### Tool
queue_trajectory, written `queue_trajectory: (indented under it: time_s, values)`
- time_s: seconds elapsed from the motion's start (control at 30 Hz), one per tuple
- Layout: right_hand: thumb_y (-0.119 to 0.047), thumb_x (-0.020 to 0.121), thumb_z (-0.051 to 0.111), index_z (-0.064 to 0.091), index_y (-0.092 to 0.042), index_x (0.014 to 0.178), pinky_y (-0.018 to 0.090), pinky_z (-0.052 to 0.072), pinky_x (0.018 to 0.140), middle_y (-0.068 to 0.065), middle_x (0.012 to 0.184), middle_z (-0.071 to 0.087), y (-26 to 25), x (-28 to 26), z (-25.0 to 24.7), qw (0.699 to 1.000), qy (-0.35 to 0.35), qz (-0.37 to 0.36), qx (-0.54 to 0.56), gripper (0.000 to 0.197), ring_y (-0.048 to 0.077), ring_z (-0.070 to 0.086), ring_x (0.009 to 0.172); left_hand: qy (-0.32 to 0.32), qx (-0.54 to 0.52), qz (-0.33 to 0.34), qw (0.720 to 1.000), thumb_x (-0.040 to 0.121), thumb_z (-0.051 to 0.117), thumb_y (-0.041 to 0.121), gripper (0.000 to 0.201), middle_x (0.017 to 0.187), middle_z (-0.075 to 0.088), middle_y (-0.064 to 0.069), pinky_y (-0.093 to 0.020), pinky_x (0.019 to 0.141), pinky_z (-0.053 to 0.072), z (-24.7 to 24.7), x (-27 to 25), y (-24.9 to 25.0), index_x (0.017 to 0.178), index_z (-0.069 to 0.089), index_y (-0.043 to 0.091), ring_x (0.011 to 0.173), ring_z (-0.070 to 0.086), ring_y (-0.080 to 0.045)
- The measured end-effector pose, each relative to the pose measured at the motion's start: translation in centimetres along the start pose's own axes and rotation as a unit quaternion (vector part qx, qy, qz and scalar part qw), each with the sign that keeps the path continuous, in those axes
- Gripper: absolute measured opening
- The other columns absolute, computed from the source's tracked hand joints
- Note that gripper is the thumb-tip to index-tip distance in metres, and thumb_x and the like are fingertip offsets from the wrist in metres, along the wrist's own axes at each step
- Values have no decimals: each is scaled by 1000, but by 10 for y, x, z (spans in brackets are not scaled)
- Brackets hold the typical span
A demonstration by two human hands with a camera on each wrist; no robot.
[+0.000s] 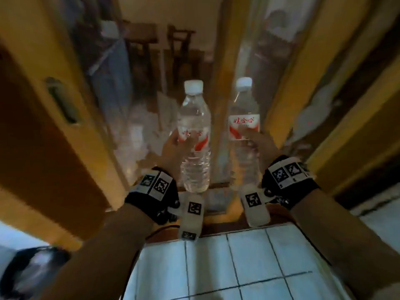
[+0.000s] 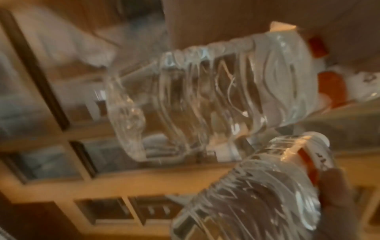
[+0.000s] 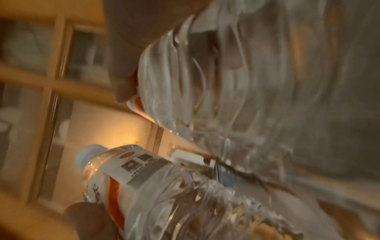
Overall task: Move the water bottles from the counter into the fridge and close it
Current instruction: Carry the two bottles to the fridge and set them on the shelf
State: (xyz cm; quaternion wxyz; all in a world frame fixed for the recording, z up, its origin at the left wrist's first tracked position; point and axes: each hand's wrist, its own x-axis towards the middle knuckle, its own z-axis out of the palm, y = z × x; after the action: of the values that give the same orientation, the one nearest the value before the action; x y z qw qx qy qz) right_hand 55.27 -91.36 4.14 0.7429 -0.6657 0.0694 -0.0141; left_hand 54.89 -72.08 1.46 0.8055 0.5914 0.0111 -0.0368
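Two clear water bottles with white caps and red-and-white labels are held upright, side by side, above the far edge of the tiled counter. My left hand grips the left bottle around its label. My right hand grips the right bottle the same way. In the left wrist view the held bottle fills the middle, with the other bottle below it. The right wrist view shows its bottle under my thumb and the left bottle lower down. No fridge is in view.
A yellow wooden door frame post stands straight ahead between glass panels. A brown door with a recessed handle is on the left. Dark wooden chairs show beyond the opening. A dark object lies at the bottom left.
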Motion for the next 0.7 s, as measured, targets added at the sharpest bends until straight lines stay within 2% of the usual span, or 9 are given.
queue_trajectory:
  time_s: [0.07,0.13,0.2,0.3,0.37,0.4,0.47,0.57,0.7]
  values:
    - [-27,73,71,66,-23,75,13,42,43,-8,63,66,-14,13,-61,998,51,-25,15,7,15,62,65,-47,24,0,999,71,69,41,60,94,67,-13,-42,82,54,68,22,-9,111,56,-1,83,66,-27]
    - [-24,79,66,66,-21,78,10,43,45,-11,61,69,-25,23,-111,995,86,-52,29,3,2,63,54,-60,36,2,998,81,65,31,51,82,65,-4,-36,79,54,124,45,-16,117,52,-3,73,66,-14]
    - [-29,76,68,68,-19,85,16,47,54,-8,67,70,-32,33,-152,990,117,-71,39,13,6,64,56,-119,9,-9,993,79,67,33,50,72,71,2,-28,70,56,172,73,-26,116,57,0,64,67,-7]
    - [-25,72,69,65,-9,103,31,55,67,3,81,71,-39,50,-207,975,173,-103,90,35,19,66,69,-244,-53,-47,967,61,75,50,42,74,72,-2,-37,67,54,238,109,-34,88,72,18,67,66,-21]
    - [-27,71,70,61,-7,110,34,55,71,5,85,70,-48,61,-238,962,230,-111,96,45,21,67,73,-303,-50,-88,948,70,65,51,34,81,70,-5,-42,80,49,277,132,-39,81,75,20,79,62,-24]
    - [-28,71,71,60,-7,111,33,54,69,4,85,70,-53,66,-254,956,254,-113,92,46,20,68,72,-318,-43,-92,943,69,68,54,38,92,70,-6,-43,91,45,295,143,-41,88,75,21,90,62,-26]
    - [-30,71,71,59,-7,114,32,55,67,7,90,69,-61,73,-286,943,298,-118,84,50,19,69,75,-333,-28,-77,939,55,77,60,73,118,67,-7,-48,107,38,334,166,-45,115,64,22,113,60,-27]
    - [-39,61,74,55,-16,117,34,52,69,7,101,67,-72,75,-334,912,384,-130,64,63,22,68,85,-383,-12,-67,921,48,80,62,91,122,67,-7,-49,104,42,397,187,-53,124,57,19,115,61,-26]
    - [-33,63,69,55,-18,107,21,51,55,0,87,65,-80,71,-404,875,455,-160,46,49,7,67,68,-443,-10,-100,891,48,79,61,97,129,60,-16,-51,100,46,474,199,-79,130,52,17,116,60,-32]
